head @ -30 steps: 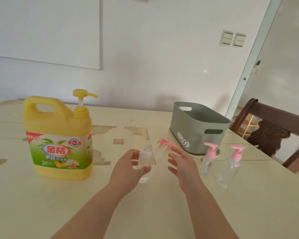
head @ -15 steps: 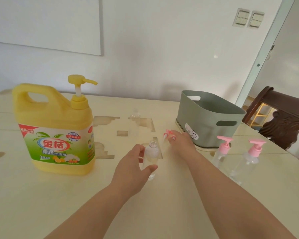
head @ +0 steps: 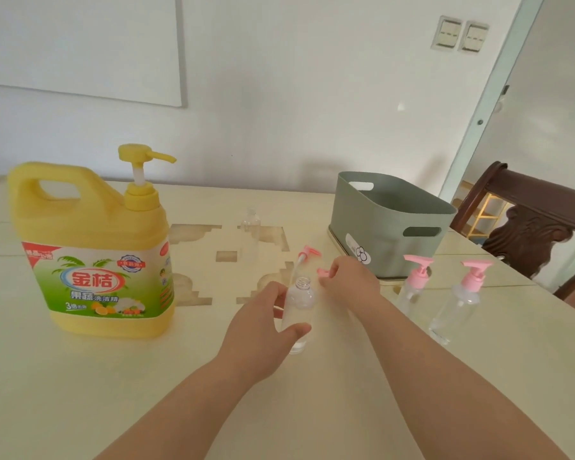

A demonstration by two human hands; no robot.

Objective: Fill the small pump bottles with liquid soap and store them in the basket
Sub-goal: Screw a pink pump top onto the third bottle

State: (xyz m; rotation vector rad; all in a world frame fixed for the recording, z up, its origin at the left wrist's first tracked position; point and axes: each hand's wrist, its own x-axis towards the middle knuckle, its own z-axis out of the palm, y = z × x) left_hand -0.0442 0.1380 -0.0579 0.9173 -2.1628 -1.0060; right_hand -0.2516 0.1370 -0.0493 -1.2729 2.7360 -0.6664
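Clear bottle (head: 298, 305) uncapped – left hand (head: 259, 330) gripping it upright

the yellow soap jug (head: 90, 247) carries a label reading "金桔", with "果蔬洗洁精" beneath it and "3" at the label's lower left; smaller print there is illegible.

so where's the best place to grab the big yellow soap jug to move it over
Probably the moulded loop handle at the top left of the big yellow plastic soap jug, taken from above with fingers through the opening. The jug stands upright, its body is wide, and the pump head looks too slim to lift by.
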